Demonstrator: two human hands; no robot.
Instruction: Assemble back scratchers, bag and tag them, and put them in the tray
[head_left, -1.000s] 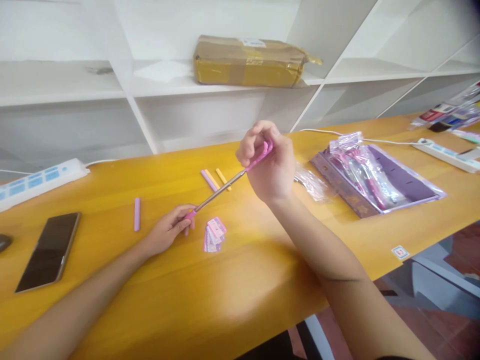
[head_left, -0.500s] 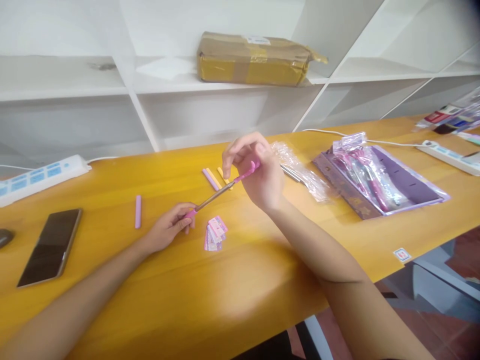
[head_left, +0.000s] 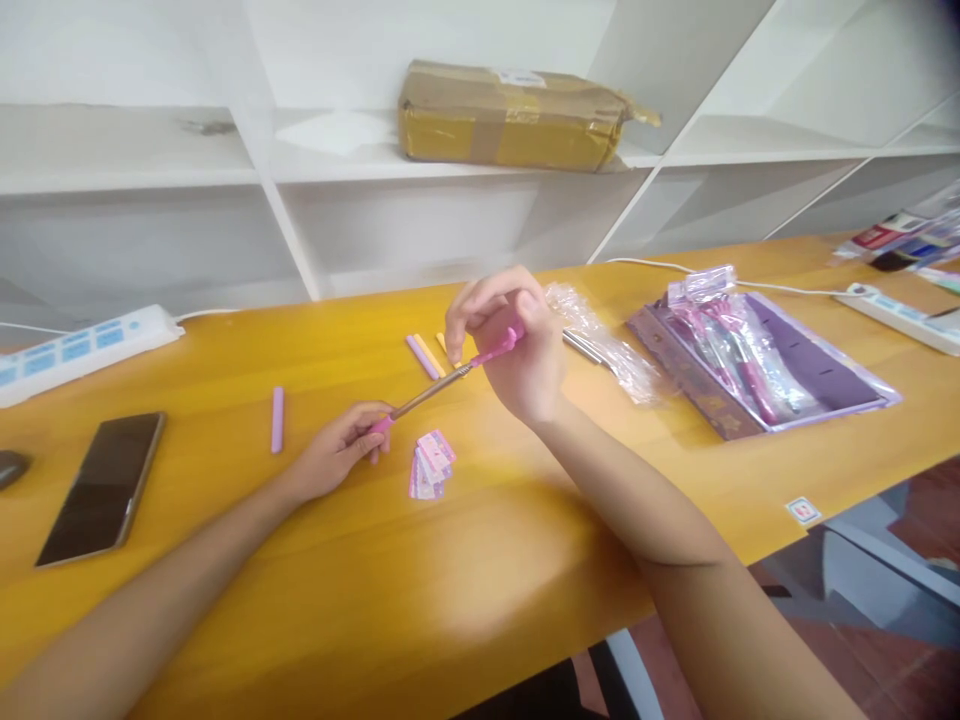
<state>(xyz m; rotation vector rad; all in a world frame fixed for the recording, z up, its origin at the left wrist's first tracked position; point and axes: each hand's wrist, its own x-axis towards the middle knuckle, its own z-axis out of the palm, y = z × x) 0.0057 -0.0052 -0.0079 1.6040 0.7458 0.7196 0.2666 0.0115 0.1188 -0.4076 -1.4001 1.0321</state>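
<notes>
My left hand is closed round the pink handle of a telescopic back scratcher, its thin metal rod slanting up to the right. The scratcher's pink curved head lies across the palm side of my raised right hand. Loosely bent and apart, the fingers of that hand do not close round the head; whether the palm touches it I cannot tell. Below the rod, small pink and purple printed cards lie fanned on the table. Behind it are purple and yellow sticks, partly hidden by my right hand.
A purple tray holds wrapped pink items. Beside it lies clear plastic wrapping with metal rods. A lone purple stick, a phone and a power strip are at left. A taped parcel sits on the shelf.
Both hands and the back scratcher keep nearly the same pose. The whole view has shifted very slightly.
</notes>
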